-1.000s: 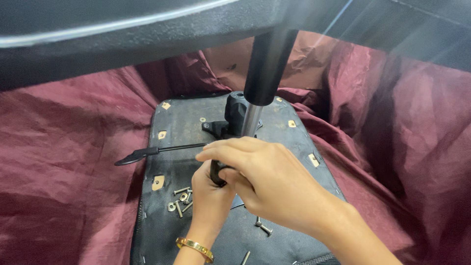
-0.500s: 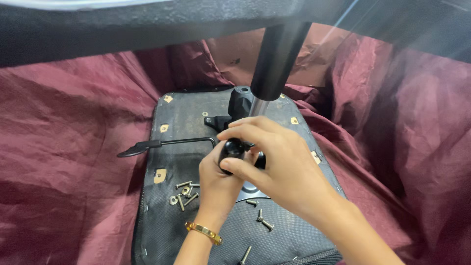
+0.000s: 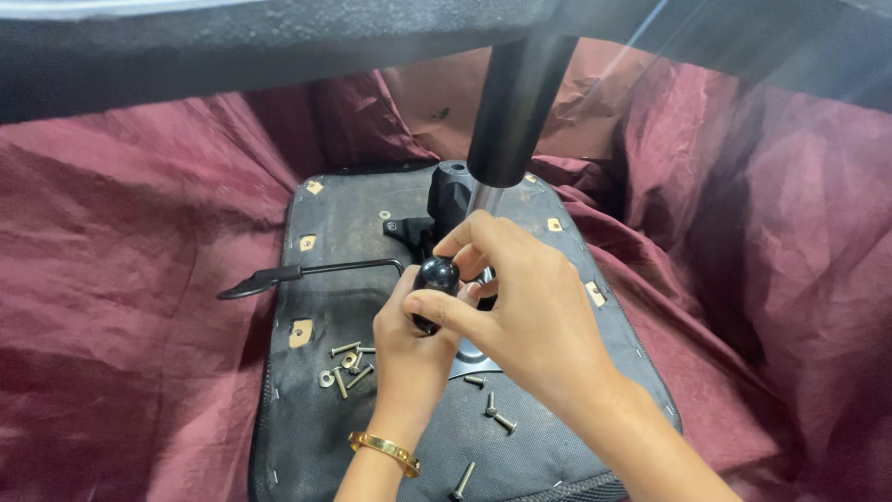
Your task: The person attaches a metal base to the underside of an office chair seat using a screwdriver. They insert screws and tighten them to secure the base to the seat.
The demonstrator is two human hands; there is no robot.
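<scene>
An upturned office chair seat (image 3: 353,223) lies on dark red cloth, its black underside facing up. A black gas column (image 3: 516,102) rises from the mechanism (image 3: 451,191) at its middle. My left hand (image 3: 409,339), with a gold bangle on the wrist, grips a black round knob (image 3: 437,275) from below. My right hand (image 3: 516,297) curls over the same knob, thumb and fingers around it. A black lever (image 3: 307,271) sticks out to the left from the mechanism.
Several loose bolts (image 3: 346,364) lie on the seat left of my hands, and more bolts (image 3: 497,414) lie nearer me. Dark red cloth (image 3: 130,279) surrounds the seat. A black chair part (image 3: 232,37) overhangs the top of the view.
Both hands have risen slightly and moved right with the knob. The knob now shows between my fingers; a second ago my right hand hid it.
</scene>
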